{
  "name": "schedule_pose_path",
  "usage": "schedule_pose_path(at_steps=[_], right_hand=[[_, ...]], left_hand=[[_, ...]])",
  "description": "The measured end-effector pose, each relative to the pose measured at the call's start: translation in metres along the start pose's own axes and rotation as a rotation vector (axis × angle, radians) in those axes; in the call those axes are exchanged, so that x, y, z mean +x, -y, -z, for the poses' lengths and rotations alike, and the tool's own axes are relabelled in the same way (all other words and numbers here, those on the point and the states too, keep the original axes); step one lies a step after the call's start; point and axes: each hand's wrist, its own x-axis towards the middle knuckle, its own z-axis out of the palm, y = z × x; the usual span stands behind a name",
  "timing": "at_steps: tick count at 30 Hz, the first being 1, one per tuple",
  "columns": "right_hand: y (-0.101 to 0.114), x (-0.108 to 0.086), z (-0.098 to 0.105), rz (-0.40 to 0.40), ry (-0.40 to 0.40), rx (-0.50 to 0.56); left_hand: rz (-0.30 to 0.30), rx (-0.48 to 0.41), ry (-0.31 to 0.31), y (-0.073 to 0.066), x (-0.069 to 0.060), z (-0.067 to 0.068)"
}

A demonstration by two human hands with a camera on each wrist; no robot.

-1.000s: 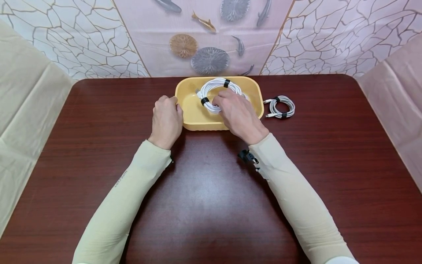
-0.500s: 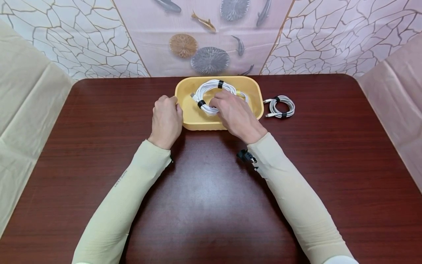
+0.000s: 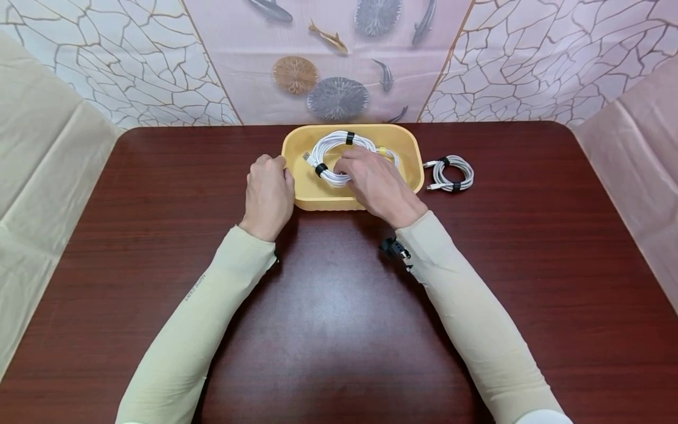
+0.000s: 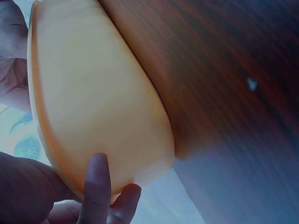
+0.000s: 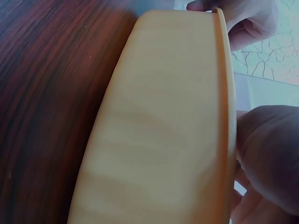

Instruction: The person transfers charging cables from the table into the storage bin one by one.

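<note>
A yellow rectangular bin (image 3: 328,204) stands at the table's back edge. My left hand (image 3: 268,197) grips its left end, with fingers against the outer wall (image 4: 103,93) in the left wrist view. Over the bin, my right hand (image 3: 378,185) pinches a large white cable coil (image 3: 329,143) bound with black straps; its plug points left. Its fingertips are hidden behind the hand in the head view. Behind that hand, part of a smaller white coil with a yellow strap (image 3: 382,151) shows inside. In the right wrist view, the bin wall (image 5: 154,116) hides the coils.
A grey-white cable coil (image 3: 467,171) with black straps lies on the dark red wooden table (image 3: 339,306), just right of the bin. A patterned cloth (image 3: 339,59) hangs behind the table, and beige cloth (image 3: 42,176) borders the left side.
The large coil has moved left and slightly down in the head view with my right hand. More of the smaller coil shows behind it. My left hand keeps its place on the bin.
</note>
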Motion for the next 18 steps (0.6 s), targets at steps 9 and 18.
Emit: schedule_pose_path(at_steps=[9, 18], right_hand=[[0.0018, 0.0047, 0.0000, 0.002, 0.036, -0.016], [0.0012, 0.0073, -0.0008, 0.015, 0.064, -0.002]], left_hand=[[-0.019, 0.001, -0.011, -0.0018, 0.0003, 0.0006], [-0.012, 0.005, -0.013, -0.0005, -0.0007, 0.0009]])
